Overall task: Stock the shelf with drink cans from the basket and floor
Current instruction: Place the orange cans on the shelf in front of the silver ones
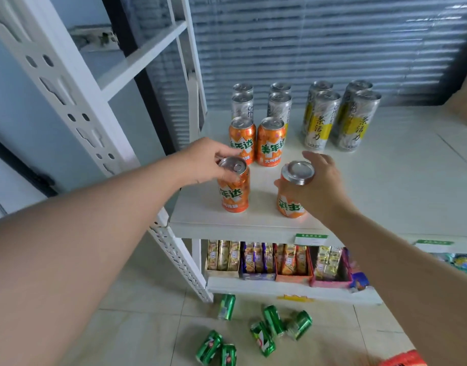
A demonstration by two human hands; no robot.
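On the white shelf point(385, 186) my left hand point(200, 162) grips the top of an upright orange can point(233, 191) near the shelf's front edge. My right hand point(319, 186) holds a second orange can point(290, 199), which stands upside down beside the first. Two more orange cans point(269, 143) stand just behind them. Further back are several silver cans point(278, 104) and tall silver-and-yellow cans point(322, 120). Several green cans point(272, 328) lie scattered on the tiled floor below. A red basket corner point(404, 359) shows at the bottom right.
White perforated shelf uprights point(76, 101) rise at the left, with a higher shelf board point(137, 54) above. The lower shelf holds boxes of snack packets point(277, 262). A grey roller shutter point(332, 43) backs the shelf. Bare shelf surface stretches right of the cans.
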